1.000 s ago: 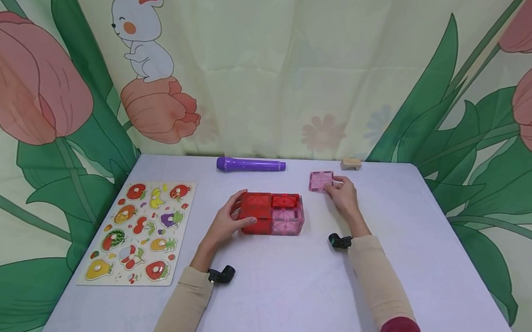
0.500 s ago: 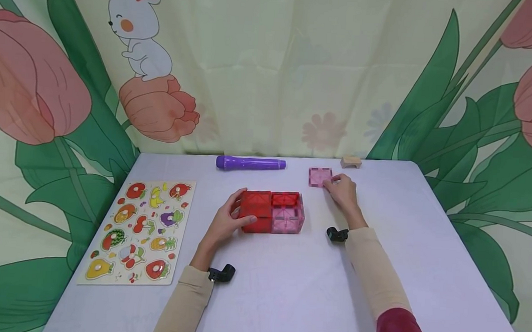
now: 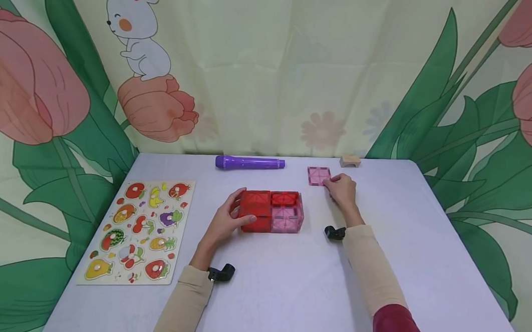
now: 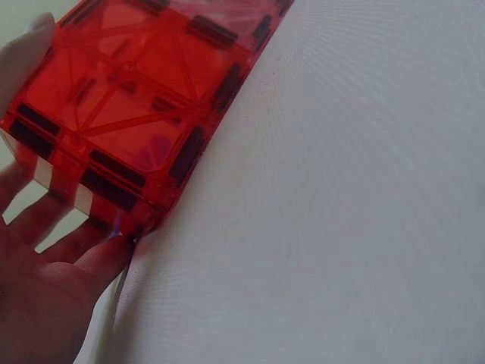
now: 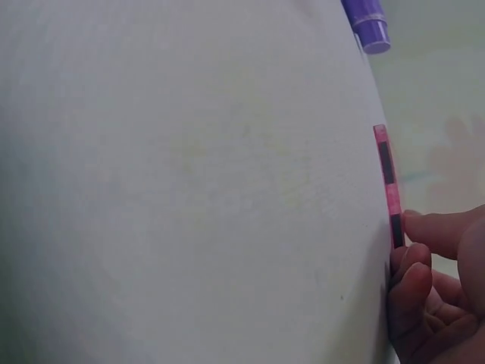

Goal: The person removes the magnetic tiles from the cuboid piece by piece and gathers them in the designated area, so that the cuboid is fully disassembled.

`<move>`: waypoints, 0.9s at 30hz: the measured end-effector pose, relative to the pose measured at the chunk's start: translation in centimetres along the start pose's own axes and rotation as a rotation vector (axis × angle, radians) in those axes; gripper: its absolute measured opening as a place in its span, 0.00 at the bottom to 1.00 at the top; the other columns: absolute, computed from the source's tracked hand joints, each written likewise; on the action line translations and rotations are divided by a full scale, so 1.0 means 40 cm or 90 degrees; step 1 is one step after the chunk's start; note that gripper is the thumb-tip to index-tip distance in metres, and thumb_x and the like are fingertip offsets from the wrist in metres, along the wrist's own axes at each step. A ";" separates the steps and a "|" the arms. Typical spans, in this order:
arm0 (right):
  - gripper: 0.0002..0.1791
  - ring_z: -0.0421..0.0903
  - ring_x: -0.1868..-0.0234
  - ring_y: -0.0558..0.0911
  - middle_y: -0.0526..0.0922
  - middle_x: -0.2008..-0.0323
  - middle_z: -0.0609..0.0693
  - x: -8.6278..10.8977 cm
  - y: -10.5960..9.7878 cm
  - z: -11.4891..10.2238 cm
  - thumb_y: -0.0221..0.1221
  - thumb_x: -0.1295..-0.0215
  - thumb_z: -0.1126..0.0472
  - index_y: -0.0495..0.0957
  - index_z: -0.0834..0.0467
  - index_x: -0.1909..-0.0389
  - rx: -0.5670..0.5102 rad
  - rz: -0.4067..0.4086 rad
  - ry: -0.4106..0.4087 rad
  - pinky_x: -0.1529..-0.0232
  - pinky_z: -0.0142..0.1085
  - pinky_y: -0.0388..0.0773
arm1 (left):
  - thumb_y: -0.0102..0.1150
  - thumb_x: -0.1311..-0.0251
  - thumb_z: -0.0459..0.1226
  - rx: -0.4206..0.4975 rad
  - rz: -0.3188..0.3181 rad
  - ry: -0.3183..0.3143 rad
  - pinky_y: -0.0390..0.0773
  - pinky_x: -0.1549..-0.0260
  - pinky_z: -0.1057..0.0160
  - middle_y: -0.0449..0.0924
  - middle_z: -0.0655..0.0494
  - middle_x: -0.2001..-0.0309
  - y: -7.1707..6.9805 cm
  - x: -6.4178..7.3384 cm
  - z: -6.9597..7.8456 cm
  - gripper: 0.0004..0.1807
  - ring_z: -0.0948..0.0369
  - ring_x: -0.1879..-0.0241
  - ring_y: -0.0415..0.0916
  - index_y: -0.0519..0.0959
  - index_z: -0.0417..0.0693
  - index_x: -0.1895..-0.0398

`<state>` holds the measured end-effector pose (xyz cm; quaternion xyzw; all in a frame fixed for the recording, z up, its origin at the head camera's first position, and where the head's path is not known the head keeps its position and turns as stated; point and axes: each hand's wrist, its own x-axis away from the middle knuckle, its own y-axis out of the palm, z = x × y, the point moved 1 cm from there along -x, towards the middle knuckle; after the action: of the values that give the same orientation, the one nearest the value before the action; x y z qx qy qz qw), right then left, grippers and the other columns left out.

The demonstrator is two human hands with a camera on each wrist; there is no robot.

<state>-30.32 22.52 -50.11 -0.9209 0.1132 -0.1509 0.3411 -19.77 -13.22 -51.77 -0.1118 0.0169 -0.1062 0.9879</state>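
Head view showed a white table and, near its middle, a red-and-pink box, long axis running left to right; the left hand was clamped around its left end. Farther back, the right hand pinched the near right corner of a flat, square pink tile.

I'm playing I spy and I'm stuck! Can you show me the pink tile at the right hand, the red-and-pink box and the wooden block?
Pink tile (image 3: 317,176): head view, middle of its face.
Box (image 3: 271,212): head view, where red meets pink.
Wooden block (image 3: 350,160): head view, upper middle.
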 end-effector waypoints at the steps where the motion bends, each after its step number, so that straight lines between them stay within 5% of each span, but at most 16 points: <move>1: 0.24 0.43 0.78 0.75 0.77 0.66 0.57 0.000 0.001 0.000 0.58 0.29 0.50 0.74 0.65 0.45 0.001 0.003 -0.002 0.80 0.28 0.72 | 0.75 0.48 0.49 0.001 -0.001 0.001 0.69 0.30 0.48 0.66 0.55 0.29 0.000 0.000 0.000 0.50 0.50 0.28 0.63 0.59 0.61 0.23; 8: 0.24 0.42 0.81 0.75 0.78 0.66 0.58 0.002 0.004 0.003 0.59 0.30 0.50 0.75 0.66 0.47 0.007 0.022 -0.021 0.82 0.28 0.72 | 0.75 0.48 0.50 0.005 0.000 0.000 0.69 0.30 0.49 0.66 0.56 0.28 0.003 -0.002 -0.003 0.50 0.51 0.27 0.63 0.59 0.60 0.23; 17: 0.31 0.42 0.77 0.77 0.80 0.61 0.60 0.018 0.000 0.005 0.59 0.30 0.47 0.70 0.65 0.37 -0.023 0.022 -0.011 0.78 0.27 0.74 | 0.75 0.49 0.52 0.005 0.001 -0.015 0.69 0.30 0.50 0.65 0.57 0.28 0.005 0.000 -0.003 0.50 0.52 0.27 0.62 0.60 0.66 0.24; 27: 0.31 0.47 0.66 0.79 0.79 0.53 0.59 0.057 -0.011 -0.006 0.60 0.31 0.47 0.71 0.63 0.36 -0.041 0.029 -0.081 0.68 0.30 0.75 | 0.75 0.51 0.55 -0.006 0.004 -0.017 0.68 0.29 0.49 0.65 0.58 0.28 0.002 -0.007 -0.006 0.51 0.52 0.27 0.62 0.59 0.65 0.23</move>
<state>-28.22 22.00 -49.18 -0.9362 0.1170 -0.0804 0.3215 -20.04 -13.16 -52.03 -0.1178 0.0044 -0.1013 0.9879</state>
